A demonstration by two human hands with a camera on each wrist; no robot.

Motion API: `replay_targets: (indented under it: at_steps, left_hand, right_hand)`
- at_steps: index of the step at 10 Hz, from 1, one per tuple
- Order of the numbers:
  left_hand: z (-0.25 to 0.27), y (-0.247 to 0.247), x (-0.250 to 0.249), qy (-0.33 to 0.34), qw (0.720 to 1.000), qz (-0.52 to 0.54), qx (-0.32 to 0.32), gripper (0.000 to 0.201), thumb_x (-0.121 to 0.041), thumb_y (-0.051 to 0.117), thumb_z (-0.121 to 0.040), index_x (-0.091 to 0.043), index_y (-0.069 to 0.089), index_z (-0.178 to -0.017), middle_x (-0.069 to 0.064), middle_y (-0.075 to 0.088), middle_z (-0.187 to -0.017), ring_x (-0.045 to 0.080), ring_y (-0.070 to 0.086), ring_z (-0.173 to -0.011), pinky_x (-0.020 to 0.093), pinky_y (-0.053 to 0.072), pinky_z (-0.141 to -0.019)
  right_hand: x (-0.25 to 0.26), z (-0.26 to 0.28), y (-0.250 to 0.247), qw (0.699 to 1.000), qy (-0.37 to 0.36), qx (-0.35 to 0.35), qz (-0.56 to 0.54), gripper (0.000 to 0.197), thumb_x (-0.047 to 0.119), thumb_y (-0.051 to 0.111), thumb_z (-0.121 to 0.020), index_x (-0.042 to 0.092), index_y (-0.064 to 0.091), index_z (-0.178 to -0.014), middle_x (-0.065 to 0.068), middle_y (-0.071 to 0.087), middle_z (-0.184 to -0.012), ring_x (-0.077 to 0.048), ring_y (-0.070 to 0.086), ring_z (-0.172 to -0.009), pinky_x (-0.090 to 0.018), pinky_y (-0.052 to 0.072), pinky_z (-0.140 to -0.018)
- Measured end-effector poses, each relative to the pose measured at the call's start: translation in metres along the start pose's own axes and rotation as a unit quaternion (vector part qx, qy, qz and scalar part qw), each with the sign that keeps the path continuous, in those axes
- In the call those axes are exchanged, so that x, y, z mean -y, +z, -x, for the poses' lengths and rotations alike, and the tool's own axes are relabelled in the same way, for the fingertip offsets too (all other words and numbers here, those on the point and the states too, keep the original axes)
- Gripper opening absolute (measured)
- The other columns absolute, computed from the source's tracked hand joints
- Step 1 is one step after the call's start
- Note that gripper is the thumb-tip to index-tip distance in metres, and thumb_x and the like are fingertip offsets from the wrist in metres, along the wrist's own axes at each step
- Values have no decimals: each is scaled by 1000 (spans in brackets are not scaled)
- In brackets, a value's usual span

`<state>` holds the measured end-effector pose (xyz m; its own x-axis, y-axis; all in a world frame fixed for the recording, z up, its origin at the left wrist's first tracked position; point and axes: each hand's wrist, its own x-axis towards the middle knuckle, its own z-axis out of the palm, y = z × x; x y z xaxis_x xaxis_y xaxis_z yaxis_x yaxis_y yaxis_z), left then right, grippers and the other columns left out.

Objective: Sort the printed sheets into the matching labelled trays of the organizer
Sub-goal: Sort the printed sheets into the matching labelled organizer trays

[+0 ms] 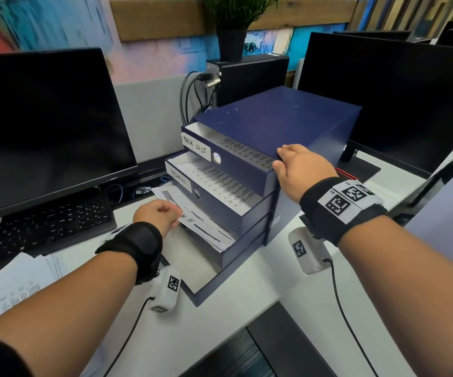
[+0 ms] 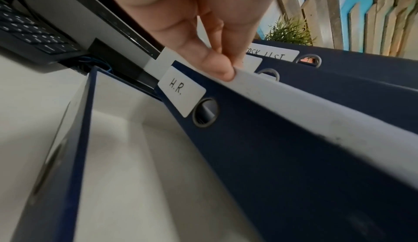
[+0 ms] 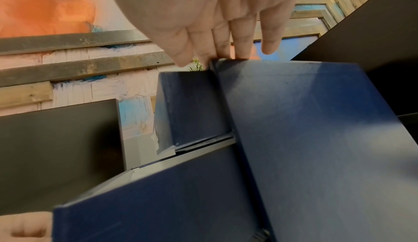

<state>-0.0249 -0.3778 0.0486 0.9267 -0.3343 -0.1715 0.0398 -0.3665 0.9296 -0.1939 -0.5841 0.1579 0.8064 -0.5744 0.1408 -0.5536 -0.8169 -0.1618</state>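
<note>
Pinching the H.R. sheet [image 1: 192,220] with our left hand [image 1: 156,215] over the H.R. tray [image 2: 282,156], we are bracing the organizer [image 1: 279,118] with our flat, straight-fingered right hand [image 1: 300,170]; we are risking a crumpled sheet against the ADMIN tray [image 1: 220,208] above

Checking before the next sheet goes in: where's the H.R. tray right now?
In the head view the H.R. tray is third from the top, pulled out below the ADMIN tray, with the left hand pinching the sheet at its front.
</note>
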Motion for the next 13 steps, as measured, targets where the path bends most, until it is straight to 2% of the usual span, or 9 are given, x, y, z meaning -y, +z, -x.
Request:
replay_targets:
  at_steps: [1, 2, 3, 5, 7, 8, 10, 11, 13]
  left_hand:
    - [0, -4, 3, 9, 999, -30, 14, 10, -17, 69, -82, -20, 70, -73, 3, 68, -75, 20, 63, -71, 35, 53, -89]
    - [1, -6, 2, 65, 983, -168, 40, 14, -20, 62, -88, -17, 72, -98, 1, 66, -96, 22, 61, -93, 28, 46, -93]
    - [1, -10, 0, 124, 936, -323, 70, 29, -18, 54, -92, -17, 64, -120, 6, 58, -116, 24, 55, -108, 28, 39, -98]
    - [-4, -10, 4, 162, 883, -425, 113, 44, -8, 40, -95, -22, 49, -135, 5, 42, -137, 24, 36, -128, 24, 26, -105]
    - [-7, -1, 2, 180, 828, -521, 100, 69, 3, 38, -83, -37, 37, -139, -9, 36, -132, 18, 31, -120, 20, 30, -90]
    - [-10, 3, 2, 177, 806, -552, 121, 71, 2, 39, -82, -38, 34, -141, -10, 36, -130, 18, 32, -118, 25, 35, -94]
    - [-6, 7, 3, 186, 786, -586, 60, 60, -9, 54, -76, -51, 51, -119, -10, 25, -138, 24, 21, -128, 35, 20, -104]
    - [-7, 9, 0, 185, 760, -619, 73, 57, -12, 56, -76, -49, 52, -119, -13, 26, -143, 21, 12, -138, 46, 13, -109]
    - [-9, 10, -9, 147, 713, -674, 130, 61, -14, 54, -80, -48, 41, -129, -15, 32, -146, 14, 10, -143, 54, 12, -109]
  right_hand:
    - [-1, 0, 1, 1000, 0, -3, 0, 48, 33, 29, -101, 12, 37, -143, -2, 33, -150, -22, 35, -135, -32, 31, -106]
    - [0, 1, 2, 1000, 0, -7, 0, 48, 34, 30, -101, 12, 36, -143, -1, 33, -150, -21, 34, -135, -31, 31, -106]
    - [0, 1, 3, 1000, 1, -10, 0, 48, 34, 30, -101, 12, 36, -143, -1, 33, -150, -21, 34, -136, -31, 31, -107]
    - [1, 1, 4, 1000, 4, -15, -3, 49, 35, 31, -100, 13, 36, -143, -1, 33, -150, -21, 34, -136, -32, 31, -107]
    - [2, 2, 3, 1000, 5, -12, 0, 49, 35, 31, -100, 13, 36, -144, -1, 33, -150, -21, 34, -135, -33, 31, -107]
    - [2, 2, 3, 1000, 5, -10, 0, 49, 35, 32, -100, 12, 35, -144, -2, 33, -150, -21, 34, -135, -33, 30, -108]
    - [1, 2, 4, 1000, 6, -16, -2, 49, 35, 33, -100, 13, 36, -143, -2, 33, -150, -21, 34, -135, -33, 30, -108]
    - [1, 2, 5, 1000, 5, -16, -4, 49, 35, 33, -100, 13, 36, -144, -2, 33, -150, -21, 34, -136, -33, 30, -108]
    - [1, 2, 5, 1000, 5, -17, -5, 49, 36, 32, -100, 13, 35, -144, -2, 33, -150, -20, 33, -136, -31, 29, -108]
